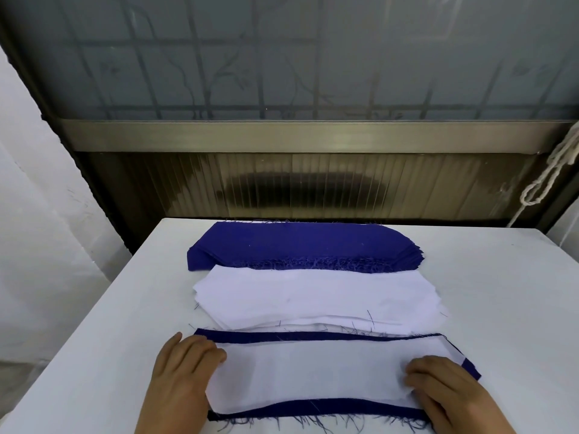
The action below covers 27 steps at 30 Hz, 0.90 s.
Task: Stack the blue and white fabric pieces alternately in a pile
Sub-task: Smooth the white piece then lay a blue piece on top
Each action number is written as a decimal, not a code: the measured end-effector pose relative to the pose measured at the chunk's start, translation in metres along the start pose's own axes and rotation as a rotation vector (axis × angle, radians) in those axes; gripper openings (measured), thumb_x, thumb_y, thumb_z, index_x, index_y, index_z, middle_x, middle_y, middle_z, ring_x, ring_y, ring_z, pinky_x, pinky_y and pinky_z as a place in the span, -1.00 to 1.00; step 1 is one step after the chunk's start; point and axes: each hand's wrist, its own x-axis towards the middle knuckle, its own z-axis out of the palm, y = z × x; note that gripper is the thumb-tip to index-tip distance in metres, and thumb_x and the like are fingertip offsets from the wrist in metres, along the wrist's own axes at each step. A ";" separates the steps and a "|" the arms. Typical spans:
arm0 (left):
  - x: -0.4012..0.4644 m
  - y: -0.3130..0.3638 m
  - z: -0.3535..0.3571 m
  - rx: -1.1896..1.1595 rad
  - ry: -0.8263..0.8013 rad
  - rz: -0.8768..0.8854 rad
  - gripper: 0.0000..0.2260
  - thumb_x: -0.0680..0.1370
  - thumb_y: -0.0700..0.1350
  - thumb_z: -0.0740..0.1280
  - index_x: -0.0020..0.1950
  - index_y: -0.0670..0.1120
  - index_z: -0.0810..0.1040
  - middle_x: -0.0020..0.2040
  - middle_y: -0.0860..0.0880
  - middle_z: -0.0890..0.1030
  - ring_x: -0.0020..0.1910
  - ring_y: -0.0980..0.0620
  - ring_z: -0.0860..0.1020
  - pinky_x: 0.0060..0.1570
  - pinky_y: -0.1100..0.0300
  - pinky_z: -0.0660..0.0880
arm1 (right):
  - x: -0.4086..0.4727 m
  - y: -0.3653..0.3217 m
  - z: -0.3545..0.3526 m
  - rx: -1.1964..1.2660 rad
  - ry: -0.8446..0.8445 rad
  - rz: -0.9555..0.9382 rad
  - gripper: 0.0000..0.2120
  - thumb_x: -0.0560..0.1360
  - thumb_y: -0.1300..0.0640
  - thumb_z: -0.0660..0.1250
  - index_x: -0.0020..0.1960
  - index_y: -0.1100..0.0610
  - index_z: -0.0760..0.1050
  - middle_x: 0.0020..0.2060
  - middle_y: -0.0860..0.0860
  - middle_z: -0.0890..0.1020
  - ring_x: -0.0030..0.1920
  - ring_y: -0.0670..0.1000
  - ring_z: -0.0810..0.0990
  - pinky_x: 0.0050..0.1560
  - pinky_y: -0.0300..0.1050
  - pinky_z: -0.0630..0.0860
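Two layers down: white piece point(310, 374) squared over blue piece point(313, 413), left hand point(185, 368) and right hand point(445, 386) flat, holding nothing. Next, probably reaching to blue stack point(300, 242) for one piece.

Three fabric stacks point(313, 364) in row on table point(94, 339).

Both hands point(185, 368) point(445, 389) press white piece point(307, 374) onto blue piece point(329, 408).

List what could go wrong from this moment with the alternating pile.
1. The white piece sits skewed on the blue piece, with uneven blue borders; later layers may drift unless squared.
2. Frayed blue threads could snag under the left hand or right hand and drag the layers.
3. The white stack is fanned out; a grab might lift two pieces.
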 end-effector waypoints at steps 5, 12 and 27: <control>0.008 0.009 -0.016 -0.141 0.099 -0.030 -0.73 0.33 -0.33 0.15 -0.22 0.00 0.52 -0.14 -0.06 0.69 -0.05 0.02 0.48 -0.01 0.22 0.33 | 0.000 -0.001 0.000 -0.004 -0.017 -0.009 -0.50 0.66 -0.04 0.01 -0.18 0.03 0.67 -0.08 -0.13 0.63 0.01 -0.21 0.51 0.03 -0.31 0.42; 0.000 0.040 0.005 -0.243 -0.111 0.117 -0.59 0.59 0.06 0.11 -0.21 0.02 0.72 -0.06 0.06 0.70 -0.04 0.16 0.51 -0.21 0.27 0.58 | 0.002 -0.004 -0.002 0.050 -0.051 0.007 -0.54 0.64 -0.09 0.08 -0.19 0.01 0.67 -0.10 -0.16 0.63 0.00 -0.26 0.51 0.05 -0.39 0.41; 0.014 0.006 0.009 -0.139 -0.217 -0.106 -0.74 0.45 0.01 0.20 -0.39 -0.02 0.54 -0.32 0.14 0.52 -0.37 0.14 0.44 -0.41 0.32 0.38 | 0.033 0.023 -0.008 -0.316 -0.053 0.219 -0.77 0.38 0.16 0.31 -0.45 0.10 0.48 -0.45 -0.04 0.49 -0.45 0.01 0.44 -0.44 -0.20 0.28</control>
